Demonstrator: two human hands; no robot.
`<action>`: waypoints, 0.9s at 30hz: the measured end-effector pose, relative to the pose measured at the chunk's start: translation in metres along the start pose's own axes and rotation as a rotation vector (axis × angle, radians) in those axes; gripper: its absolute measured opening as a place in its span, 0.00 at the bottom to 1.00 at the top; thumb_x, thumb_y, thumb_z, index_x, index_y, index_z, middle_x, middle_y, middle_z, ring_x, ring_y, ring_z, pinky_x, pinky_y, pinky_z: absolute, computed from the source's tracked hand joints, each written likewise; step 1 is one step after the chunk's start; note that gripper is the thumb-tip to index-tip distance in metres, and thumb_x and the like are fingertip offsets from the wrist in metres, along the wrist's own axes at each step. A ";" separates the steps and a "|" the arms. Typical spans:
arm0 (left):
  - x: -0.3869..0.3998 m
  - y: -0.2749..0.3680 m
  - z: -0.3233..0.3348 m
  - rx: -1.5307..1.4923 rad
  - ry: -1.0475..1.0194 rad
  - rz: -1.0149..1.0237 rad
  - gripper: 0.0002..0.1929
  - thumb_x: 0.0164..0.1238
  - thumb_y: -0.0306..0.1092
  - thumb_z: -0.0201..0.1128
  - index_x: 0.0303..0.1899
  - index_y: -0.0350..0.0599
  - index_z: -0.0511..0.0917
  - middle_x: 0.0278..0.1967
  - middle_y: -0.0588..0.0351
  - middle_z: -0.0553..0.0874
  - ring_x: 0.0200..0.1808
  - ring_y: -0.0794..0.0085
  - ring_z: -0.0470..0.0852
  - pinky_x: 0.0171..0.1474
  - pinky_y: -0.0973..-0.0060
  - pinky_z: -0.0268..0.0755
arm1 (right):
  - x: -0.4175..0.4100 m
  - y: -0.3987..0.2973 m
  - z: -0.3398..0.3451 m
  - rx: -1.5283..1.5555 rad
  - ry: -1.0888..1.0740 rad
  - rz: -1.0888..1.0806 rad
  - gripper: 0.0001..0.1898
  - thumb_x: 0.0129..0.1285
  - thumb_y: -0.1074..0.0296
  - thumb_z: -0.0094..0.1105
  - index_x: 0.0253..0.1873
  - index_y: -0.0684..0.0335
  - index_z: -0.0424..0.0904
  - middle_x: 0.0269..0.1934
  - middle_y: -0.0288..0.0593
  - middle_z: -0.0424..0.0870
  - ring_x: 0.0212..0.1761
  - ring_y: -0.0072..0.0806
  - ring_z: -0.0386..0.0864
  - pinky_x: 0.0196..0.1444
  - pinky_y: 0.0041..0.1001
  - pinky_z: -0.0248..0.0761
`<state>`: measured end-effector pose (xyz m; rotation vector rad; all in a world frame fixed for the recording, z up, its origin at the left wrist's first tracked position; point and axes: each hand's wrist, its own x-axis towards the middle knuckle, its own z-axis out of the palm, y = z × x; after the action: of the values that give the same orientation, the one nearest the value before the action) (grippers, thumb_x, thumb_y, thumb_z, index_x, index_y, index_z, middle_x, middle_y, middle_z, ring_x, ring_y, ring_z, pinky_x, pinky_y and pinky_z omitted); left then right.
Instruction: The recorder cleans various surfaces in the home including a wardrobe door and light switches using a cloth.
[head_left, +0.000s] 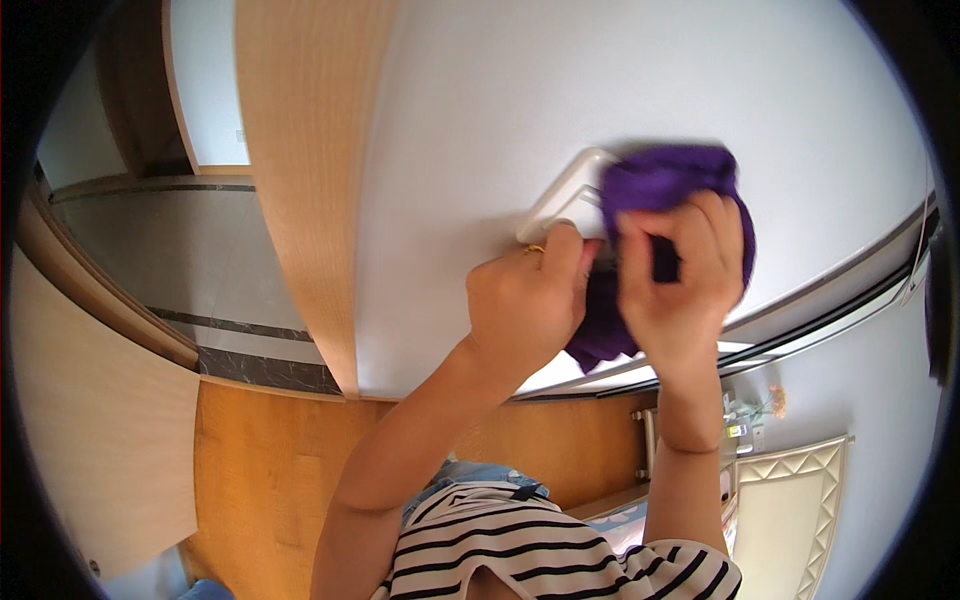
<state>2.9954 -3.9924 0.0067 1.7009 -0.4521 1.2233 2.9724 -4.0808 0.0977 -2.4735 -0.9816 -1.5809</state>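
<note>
My left hand (525, 292), with a gold-coloured ring on one finger, curls around the lower end of a white plastic frame (566, 191) in front of the white wall. The frame is tilted and has rounded corners and inner bars; its exact kind is unclear. My right hand (686, 270) pinches a bunched purple cloth (660, 176), which covers the frame's right side. Some of the cloth hangs below, between my hands. My right fingers and the cloth are blurred, and the hands hide where cloth and frame meet.
The white wall (465, 90) rises close before me, with a wooden door frame (307, 150) on its left. Beyond is a grey tiled floor (225, 255). A wooden door (97, 420) stands at left over the wood floor (277, 450). A padded headboard (787, 510) is behind, lower right.
</note>
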 end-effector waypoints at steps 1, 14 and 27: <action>0.000 -0.001 0.002 0.013 0.010 -0.001 0.07 0.50 0.30 0.59 0.22 0.44 0.68 0.09 0.58 0.69 0.09 0.68 0.69 0.11 0.73 0.58 | -0.007 0.006 -0.005 -0.011 -0.025 0.051 0.10 0.34 0.81 0.60 0.24 0.61 0.71 0.24 0.41 0.68 0.25 0.36 0.66 0.26 0.30 0.58; -0.003 -0.001 0.001 0.023 -0.127 -0.018 0.08 0.49 0.31 0.61 0.23 0.44 0.69 0.10 0.56 0.70 0.11 0.66 0.70 0.13 0.73 0.59 | 0.015 -0.006 0.007 -0.002 0.013 -0.076 0.09 0.37 0.83 0.59 0.24 0.63 0.71 0.24 0.42 0.68 0.26 0.36 0.66 0.28 0.29 0.60; 0.004 -0.001 0.002 -0.025 -0.136 -0.170 0.10 0.54 0.28 0.60 0.20 0.44 0.67 0.09 0.59 0.68 0.09 0.81 0.64 0.14 0.84 0.55 | -0.045 0.055 -0.031 -0.149 0.067 0.084 0.10 0.38 0.81 0.60 0.28 0.61 0.71 0.26 0.44 0.69 0.28 0.38 0.68 0.29 0.31 0.60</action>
<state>2.9986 -3.9930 0.0094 1.7690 -0.3935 0.9806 2.9640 -4.1573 0.0906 -2.4994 -0.7666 -1.7568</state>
